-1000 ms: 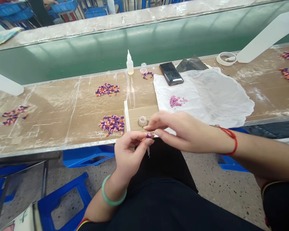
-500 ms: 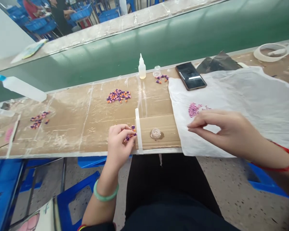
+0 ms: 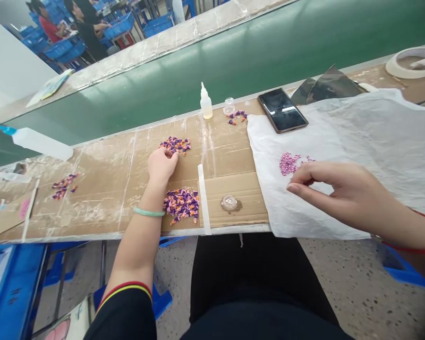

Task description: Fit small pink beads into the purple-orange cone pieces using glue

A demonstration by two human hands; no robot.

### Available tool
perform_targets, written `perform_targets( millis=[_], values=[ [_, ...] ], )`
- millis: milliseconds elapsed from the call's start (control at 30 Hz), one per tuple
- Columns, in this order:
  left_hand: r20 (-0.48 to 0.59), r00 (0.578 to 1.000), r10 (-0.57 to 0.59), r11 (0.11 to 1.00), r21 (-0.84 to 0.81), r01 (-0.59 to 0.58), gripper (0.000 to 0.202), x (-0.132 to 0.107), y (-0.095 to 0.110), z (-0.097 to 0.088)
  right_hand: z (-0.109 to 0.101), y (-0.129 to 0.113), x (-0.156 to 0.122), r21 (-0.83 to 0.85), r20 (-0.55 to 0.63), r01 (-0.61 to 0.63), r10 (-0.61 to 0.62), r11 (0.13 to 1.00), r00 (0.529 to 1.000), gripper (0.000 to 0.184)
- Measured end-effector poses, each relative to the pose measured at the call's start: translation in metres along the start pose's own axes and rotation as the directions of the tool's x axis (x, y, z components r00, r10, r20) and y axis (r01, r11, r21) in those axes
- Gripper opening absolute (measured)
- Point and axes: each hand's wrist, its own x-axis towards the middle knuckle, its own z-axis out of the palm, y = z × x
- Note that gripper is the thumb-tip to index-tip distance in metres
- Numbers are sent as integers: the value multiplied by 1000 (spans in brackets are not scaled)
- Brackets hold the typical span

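My left hand [image 3: 163, 164] is at the near edge of the far pile of small purple, orange and pink pieces [image 3: 179, 144]. Its fingers are curled in a pinch, and whatever is between them is hidden. Closer to me, a larger pile of the same pieces [image 3: 182, 205] lies beside my left wrist. My right hand [image 3: 326, 186] hovers over the white cloth [image 3: 340, 127] with thumb and forefinger pressed together; anything between the tips is too small to make out. Just beyond it lies a heap of tiny pink bits [image 3: 288, 164]. Between the hands, a small clear round dish [image 3: 229, 203] rests on cardboard.
A dropper bottle [image 3: 206, 104], a clear cap [image 3: 229, 106] and a phone [image 3: 283, 109] stand or lie along the back. A larger bottle [image 3: 44, 144] lies at left, near another small pile [image 3: 63, 185]. A tape roll [image 3: 407, 63] is at far right.
My left hand has moved from the near pile to the far pile, uncovering the near pieces. My right hand stays pinched over the cloth. The view has shifted slightly.
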Motion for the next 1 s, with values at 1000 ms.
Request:
perform_targets(
  millis=[1000],
  values=[
    [-187,880,437,480,-778,-405,8,-139,47,-53,-10,-7,-24,-6,-62,-77,77,997,995,29]
  ],
)
